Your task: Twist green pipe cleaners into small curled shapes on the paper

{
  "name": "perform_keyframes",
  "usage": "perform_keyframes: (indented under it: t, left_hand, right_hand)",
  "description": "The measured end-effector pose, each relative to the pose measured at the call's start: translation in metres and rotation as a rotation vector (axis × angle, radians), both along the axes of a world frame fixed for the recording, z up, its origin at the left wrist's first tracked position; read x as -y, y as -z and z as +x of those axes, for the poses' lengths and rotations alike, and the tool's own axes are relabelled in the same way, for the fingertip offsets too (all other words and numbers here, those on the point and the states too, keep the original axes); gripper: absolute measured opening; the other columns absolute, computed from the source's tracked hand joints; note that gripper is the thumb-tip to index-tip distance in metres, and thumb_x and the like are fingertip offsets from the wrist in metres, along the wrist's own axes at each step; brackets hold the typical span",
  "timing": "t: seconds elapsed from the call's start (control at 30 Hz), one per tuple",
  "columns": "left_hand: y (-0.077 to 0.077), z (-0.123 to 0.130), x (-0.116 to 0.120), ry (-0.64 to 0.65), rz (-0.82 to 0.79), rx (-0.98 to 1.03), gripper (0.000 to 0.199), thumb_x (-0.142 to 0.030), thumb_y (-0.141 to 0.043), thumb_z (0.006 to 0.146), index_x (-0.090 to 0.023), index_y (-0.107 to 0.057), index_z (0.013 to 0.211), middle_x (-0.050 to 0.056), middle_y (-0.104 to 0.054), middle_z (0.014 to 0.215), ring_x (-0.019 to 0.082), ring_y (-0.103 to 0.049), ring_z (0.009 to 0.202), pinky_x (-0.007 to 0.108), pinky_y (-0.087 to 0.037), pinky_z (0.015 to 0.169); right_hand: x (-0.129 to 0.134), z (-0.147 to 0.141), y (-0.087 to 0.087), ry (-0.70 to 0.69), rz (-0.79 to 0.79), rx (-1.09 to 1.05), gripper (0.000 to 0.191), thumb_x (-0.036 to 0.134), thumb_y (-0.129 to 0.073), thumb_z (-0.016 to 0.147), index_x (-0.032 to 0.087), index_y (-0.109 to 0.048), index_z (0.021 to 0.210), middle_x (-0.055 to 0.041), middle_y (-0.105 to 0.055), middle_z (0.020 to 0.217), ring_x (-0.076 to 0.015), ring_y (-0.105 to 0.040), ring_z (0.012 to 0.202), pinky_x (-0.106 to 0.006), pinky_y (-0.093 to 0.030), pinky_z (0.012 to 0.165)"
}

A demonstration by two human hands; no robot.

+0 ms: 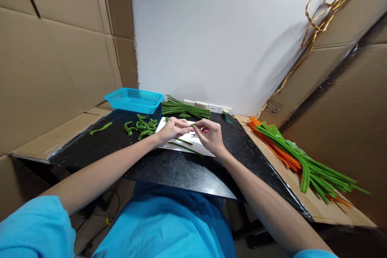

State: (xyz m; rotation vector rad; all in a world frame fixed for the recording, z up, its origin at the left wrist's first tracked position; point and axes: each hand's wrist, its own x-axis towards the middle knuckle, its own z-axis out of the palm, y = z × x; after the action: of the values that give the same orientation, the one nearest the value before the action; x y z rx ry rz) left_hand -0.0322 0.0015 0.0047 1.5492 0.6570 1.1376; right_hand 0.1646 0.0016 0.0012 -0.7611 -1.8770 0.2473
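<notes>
My left hand (pixel 173 131) and my right hand (pixel 209 132) meet above a white sheet (pixel 165 147), fingertips pinched together on a short green pipe cleaner (pixel 192 125). Its exact shape is mostly hidden by the fingers. On the sheet below lie a couple of straight green pipe cleaners (pixel 186 148). Beside the right fingers a small red-handled tool (pixel 205 130), seemingly scissors, is partly covered by that hand. Left of the sheet sits a heap of curled green pipe-cleaner pieces (pixel 144 127). Behind it a bundle of long dark green pipe cleaners (pixel 184 109) lies near the wall.
A blue plastic basket (pixel 134 100) stands at the back left of the black table (pixel 181 173). A green strip (pixel 101 128) lies at left. Orange stems (pixel 279 151) and bright green stems (pixel 290 149) rest on cardboard at right. Twisted wire (pixel 298 64) runs to a wall socket (pixel 213 109).
</notes>
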Motion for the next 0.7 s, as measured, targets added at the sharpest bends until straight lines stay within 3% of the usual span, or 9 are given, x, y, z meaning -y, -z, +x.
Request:
perform_keyframes:
  t: [0.13,0.3,0.47,0.7]
  left_hand:
    - [0.000,0.000,0.000,-0.013,0.029,0.018,0.034,-0.041,-0.090,0.071,-0.010,-0.082,0.081,0.002,-0.054,0.077,0.004,-0.039,0.051,0.022,-0.023,0.042]
    - [0.002,0.002,0.001,-0.018,-0.032,-0.005,0.041,-0.046,-0.089,0.072,-0.008,-0.080,0.084,-0.002,-0.048,0.060,0.003,-0.034,0.044,0.021,-0.019,0.041]
    - [0.001,0.003,0.002,-0.022,-0.038,0.003,0.048,-0.048,-0.088,0.072,-0.006,-0.080,0.094,-0.002,-0.050,0.062,0.004,-0.033,0.044,0.021,-0.017,0.040]
    - [0.002,-0.001,-0.002,0.020,-0.107,0.035,0.032,-0.041,-0.082,0.078,-0.011,-0.075,0.085,-0.001,-0.052,0.064,0.006,-0.042,0.047,0.020,-0.021,0.041]
  right_hand:
    - [-0.002,0.000,0.001,-0.027,-0.052,-0.033,0.014,0.031,-0.069,0.091,0.019,-0.073,0.084,-0.0039,-0.073,0.076,-0.0155,-0.066,0.063,-0.027,-0.053,0.058]
    - [-0.008,0.002,0.002,0.002,0.032,0.019,0.015,0.034,-0.066,0.095,0.021,-0.073,0.090,-0.0035,-0.071,0.083,-0.0144,-0.065,0.066,-0.025,-0.052,0.055]
    - [-0.010,0.002,0.002,0.019,0.057,0.033,0.016,0.034,-0.064,0.097,0.021,-0.072,0.093,-0.0035,-0.070,0.085,-0.0135,-0.064,0.065,-0.025,-0.050,0.055]
    - [-0.015,0.008,0.006,0.172,0.020,0.296,0.010,0.025,-0.064,0.096,0.021,-0.073,0.097,-0.0018,-0.072,0.086,-0.0124,-0.060,0.061,-0.026,-0.045,0.063]
